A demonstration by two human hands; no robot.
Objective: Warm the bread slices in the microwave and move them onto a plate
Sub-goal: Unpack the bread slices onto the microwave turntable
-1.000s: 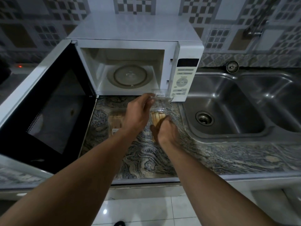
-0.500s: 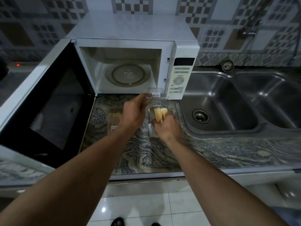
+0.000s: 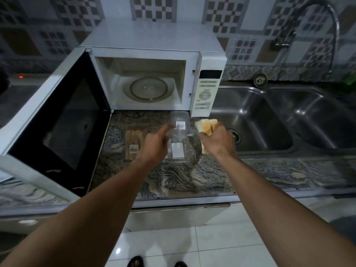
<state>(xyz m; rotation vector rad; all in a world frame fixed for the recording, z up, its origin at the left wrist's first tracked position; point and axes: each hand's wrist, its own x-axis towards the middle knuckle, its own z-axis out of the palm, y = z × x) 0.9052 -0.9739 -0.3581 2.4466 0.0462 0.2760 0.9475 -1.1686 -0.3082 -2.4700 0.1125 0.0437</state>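
The right hand [image 3: 217,143] now grips bread slices [image 3: 205,125] lifted from the box [image 3: 178,151]; left hand [image 3: 154,147], grip unclear.

Checkered wall tiles [image 3: 152,8], marbled counter [image 3: 183,178]

Dim, bluish light leaves the counter [image 3: 183,176] murky, the white microwave [image 3: 154,41] brightest. Glare spots shine on the floor tiles [image 3: 117,251] and steel sink [image 3: 269,120]. Wide-angle distortion bends the blurred edges.

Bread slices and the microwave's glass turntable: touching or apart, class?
Apart. The head view shows the bread slices gripped in the right hand, outside the open microwave; the glass turntable lies bare inside.
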